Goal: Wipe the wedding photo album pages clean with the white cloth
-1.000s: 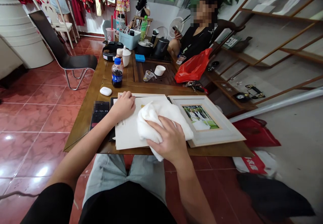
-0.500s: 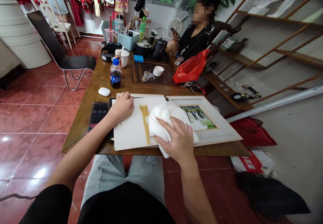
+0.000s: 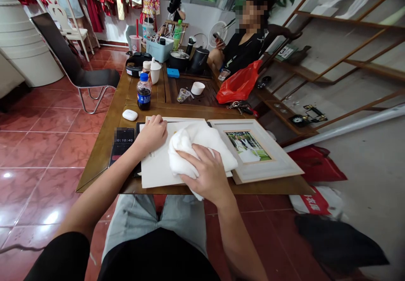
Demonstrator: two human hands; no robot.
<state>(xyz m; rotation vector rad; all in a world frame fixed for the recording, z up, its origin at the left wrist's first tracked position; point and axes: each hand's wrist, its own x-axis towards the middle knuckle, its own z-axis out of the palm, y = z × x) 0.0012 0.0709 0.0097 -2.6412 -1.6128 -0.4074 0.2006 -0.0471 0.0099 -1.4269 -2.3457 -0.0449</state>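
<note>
My right hand [image 3: 210, 173] grips a bunched white cloth [image 3: 186, 150], its fingers curled over the folds. The cloth lies against a white board [image 3: 155, 173] at the table's near edge and covers much of it, hiding the tan cartoon figure on it almost wholly. At the board's upper left, my left hand [image 3: 153, 133] is closed, with bent fingers pressing on it. To the right lies a pale wooden picture frame [image 3: 284, 167] with a white mat around a wedding photo [image 3: 248, 146]. A phone [image 3: 122, 146] showing a timer lies left of the board.
On the wooden table [image 3: 101, 158] stand a cola bottle [image 3: 144, 92], a white earbud case [image 3: 130, 115], a small white bowl [image 3: 198, 88] and a red plastic bag [image 3: 238, 85]. A seated person [image 3: 249, 36] holds a phone at the far right. A black chair [image 3: 95, 78] stands left.
My right hand has slid the cloth leftward across the board, over the tan figure. My left hand stays in place on the board.
</note>
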